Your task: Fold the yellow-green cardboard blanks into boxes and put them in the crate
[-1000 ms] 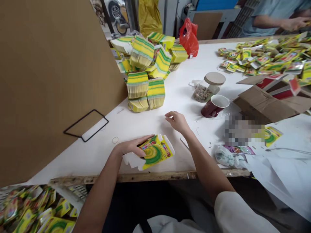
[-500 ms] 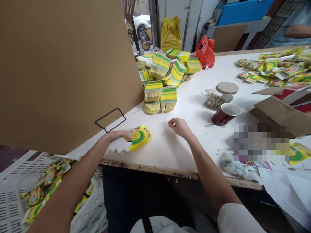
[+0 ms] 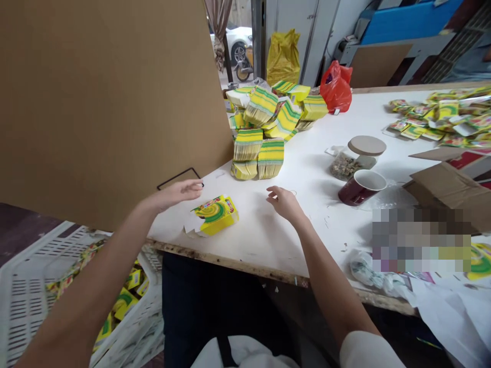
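"Carton (image 3: 218,219) first: where does it lie?"

"Near side of the white table (image 3: 249,243), between the hands and touching neither. It rests on a broad face, flaps spread at its left end. Flat like that, I'd judge, it needs no holding."

"And the left hand (image 3: 179,193)?"

"Raised just beyond the carton's left end, fingers stretched out and nearly together, nothing visible in them. The tips overlap the black wire frame (image 3: 179,176); I can't tell if they touch."

"The right hand (image 3: 284,204)?"

"Right of the carton, fingers curled, thumb and forefinger narrow. Whether something thin sits between them, I can't tell."

"Why are the bundles (image 3: 270,159) farther off?"

"They're heaped beside the upright cardboard sheet (image 3: 115,102), probably within reach yet beyond the forearms' way."

"And the crate (image 3: 21,268)?"

"Near left, lower than the table, holding more yellow cartons (image 3: 125,304); presumably that spares table space."
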Motion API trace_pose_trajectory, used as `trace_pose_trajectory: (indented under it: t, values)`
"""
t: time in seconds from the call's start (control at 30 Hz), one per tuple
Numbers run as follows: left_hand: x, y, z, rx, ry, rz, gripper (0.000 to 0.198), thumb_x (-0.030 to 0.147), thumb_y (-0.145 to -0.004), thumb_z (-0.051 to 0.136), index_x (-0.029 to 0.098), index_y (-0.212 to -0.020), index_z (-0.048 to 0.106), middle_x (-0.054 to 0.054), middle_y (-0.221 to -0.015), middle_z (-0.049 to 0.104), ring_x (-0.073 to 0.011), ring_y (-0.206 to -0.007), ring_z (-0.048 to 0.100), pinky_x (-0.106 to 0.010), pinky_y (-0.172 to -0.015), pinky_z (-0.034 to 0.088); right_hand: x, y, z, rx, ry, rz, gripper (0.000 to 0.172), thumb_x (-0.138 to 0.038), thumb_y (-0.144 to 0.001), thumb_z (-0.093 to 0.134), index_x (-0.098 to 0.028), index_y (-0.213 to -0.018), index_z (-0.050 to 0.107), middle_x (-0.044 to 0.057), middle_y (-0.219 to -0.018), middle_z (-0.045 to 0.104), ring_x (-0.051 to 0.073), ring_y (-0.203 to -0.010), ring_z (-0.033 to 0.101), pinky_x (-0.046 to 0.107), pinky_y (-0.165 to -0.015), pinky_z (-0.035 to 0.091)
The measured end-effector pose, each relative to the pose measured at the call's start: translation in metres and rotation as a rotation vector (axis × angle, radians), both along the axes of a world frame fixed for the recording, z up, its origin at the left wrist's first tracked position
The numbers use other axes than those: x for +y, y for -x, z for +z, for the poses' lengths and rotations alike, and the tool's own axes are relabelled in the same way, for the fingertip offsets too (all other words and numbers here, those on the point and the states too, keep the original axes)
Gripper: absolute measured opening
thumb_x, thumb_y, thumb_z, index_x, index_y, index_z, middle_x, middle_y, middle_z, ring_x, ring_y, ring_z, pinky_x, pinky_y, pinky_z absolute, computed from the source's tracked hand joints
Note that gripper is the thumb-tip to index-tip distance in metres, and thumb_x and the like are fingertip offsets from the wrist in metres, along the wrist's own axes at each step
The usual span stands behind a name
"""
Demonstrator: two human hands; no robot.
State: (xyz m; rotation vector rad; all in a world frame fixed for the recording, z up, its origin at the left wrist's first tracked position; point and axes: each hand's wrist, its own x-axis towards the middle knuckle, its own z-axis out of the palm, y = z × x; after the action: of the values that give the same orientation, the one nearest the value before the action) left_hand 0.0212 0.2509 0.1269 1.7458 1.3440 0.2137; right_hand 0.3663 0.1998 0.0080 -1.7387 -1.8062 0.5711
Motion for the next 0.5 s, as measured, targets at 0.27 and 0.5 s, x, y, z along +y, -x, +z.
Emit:
trace_pose_trajectory:
  t: [0.27, 0.5]
  values:
    - [-0.091, -0.031, 0.06, 0.075, 0.12, -0.571, 0.072, 0.054, -0.081, 0.073, 0.032, -0.145, 0.051, -0.005, -0.135, 0.065, -0.0299, -0.127, 0.058, -0.033, -0.101, 0.049, -0.012, 0.011, 0.025, 0.142, -0.213, 0.063, 0.013, -0.027, -0.093, 0.06, -0.019, -0.084, 0.065, 0.005, -0.084, 0.071, 0.018, -0.078, 0.065, 0.029, -0.074, 0.048]
    - [-0.134, -0.031, 0.052, 0.055, -0.033, -0.69, 0.068, 0.058, -0.08, 0.072, 0.025, -0.137, 0.059, -0.009, -0.132, 0.066, -0.03, -0.117, 0.063, -0.032, -0.099, 0.049, -0.073, 0.087, 0.093, 0.524, -0.461, 0.719, 0.032, -0.041, -0.085, 0.077, -0.021, -0.105, 0.063, 0.007, -0.102, 0.069, 0.02, -0.098, 0.063, 0.034, -0.088, 0.051]
